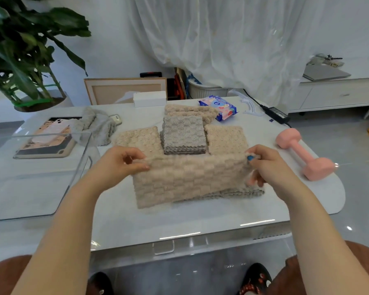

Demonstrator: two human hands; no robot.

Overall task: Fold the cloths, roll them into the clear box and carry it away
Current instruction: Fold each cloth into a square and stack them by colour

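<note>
Bare forearms are reaching out from six o'clock over the white counter (179, 220), with knees and dark shoes showing below its near edge. Both hands are lifting a beige cloth (185, 182) by its far edge: the left hand (124, 160) is pinching one upper corner between thumb and curled fingers, and the right hand (262, 165) is pinching the other in the same way. From that raised edge the cloth is sagging towards the person, its lower part lying on the counter over a grey cloth (232, 193). Taking the held cloth as centre, a grey folded stack (183, 135) is sitting at twelve o'clock, flanked by folded beige cloths at eleven (141, 139) and one (226, 139). At nine o'clock the clear box (81, 150) is standing with no cloth visible in it, and a pink dumbbell (303, 154) is lying at three. Judging by its droop, the cloth is light, limp and fluffy, so it is likely needing a grip at both corners to keep the edge straight, and it seems unlikely to slip.
</note>
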